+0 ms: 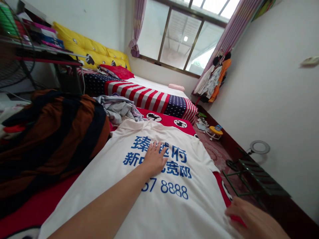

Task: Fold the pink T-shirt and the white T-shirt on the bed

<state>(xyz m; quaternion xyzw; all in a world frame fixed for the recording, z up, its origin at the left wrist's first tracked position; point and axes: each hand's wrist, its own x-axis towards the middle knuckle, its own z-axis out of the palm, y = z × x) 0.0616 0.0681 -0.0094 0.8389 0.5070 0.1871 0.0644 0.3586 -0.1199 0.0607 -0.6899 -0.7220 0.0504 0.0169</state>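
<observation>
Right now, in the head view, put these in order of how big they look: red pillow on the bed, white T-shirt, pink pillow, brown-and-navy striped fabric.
Largest to smallest:
1. White T-shirt
2. Brown-and-navy striped fabric
3. Red pillow
4. Pink pillow
The pillows lie farther off, so true sizes may differ.

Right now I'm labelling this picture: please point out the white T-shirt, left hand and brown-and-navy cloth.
White T-shirt [159, 209], head view: plain fabric below the printed digits.
Left hand [155, 162], head view: back of the hand.
Brown-and-navy cloth [54, 132], head view: middle of its striped surface.
</observation>
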